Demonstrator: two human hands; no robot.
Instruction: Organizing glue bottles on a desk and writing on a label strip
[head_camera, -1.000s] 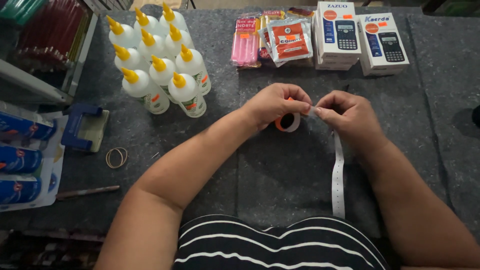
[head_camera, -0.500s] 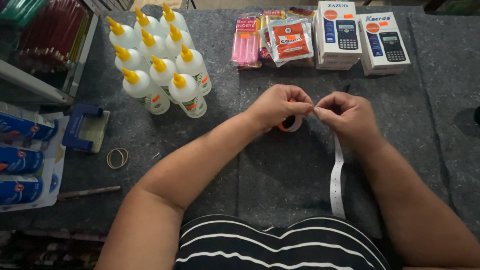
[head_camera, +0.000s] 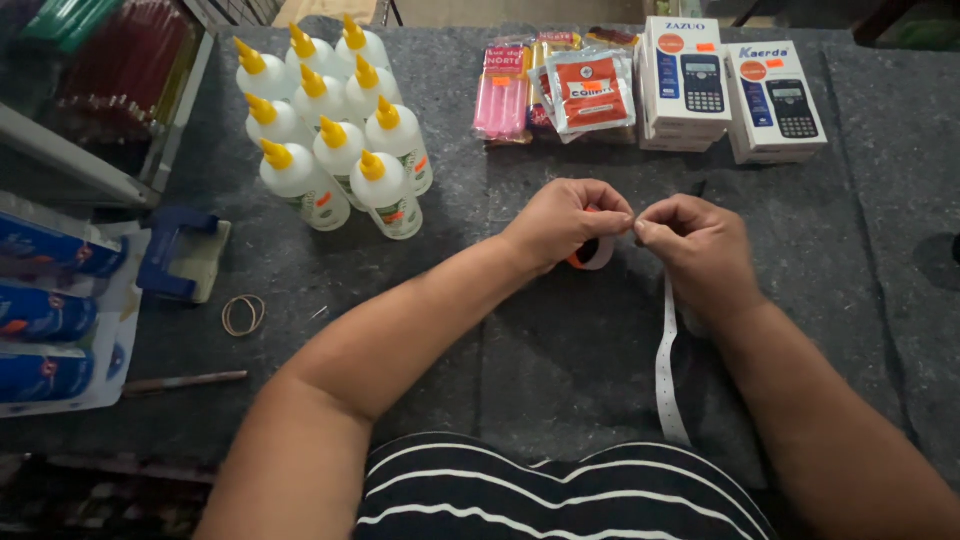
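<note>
The fingertips of the left hand (head_camera: 565, 220) and the right hand (head_camera: 700, 245) meet, pinched closed at one spot above the middle of the grey felt table (head_camera: 560, 360). The left hand curls over a small roll of label tape (head_camera: 592, 252) with an orange core, which sits under its fingers, touching the felt as far as can be told. The right hand's fingers are closed on the end of the white paper strip (head_camera: 664, 370), which hangs from that hand and trails down across the felt toward the striped shirt (head_camera: 550, 495).

Bare felt lies around both hands on every side. Toward the far edge stand two calculator boxes (head_camera: 730, 90) and, beside them, flat packets (head_camera: 560, 90) in pink and orange. Far left is a cluster of white glue bottles (head_camera: 335, 140) with yellow caps, well apart from the hands. Near the left edge lie a rubber band (head_camera: 243, 314), a blue hole punch (head_camera: 175, 255) and a thin stick (head_camera: 185, 381).
</note>
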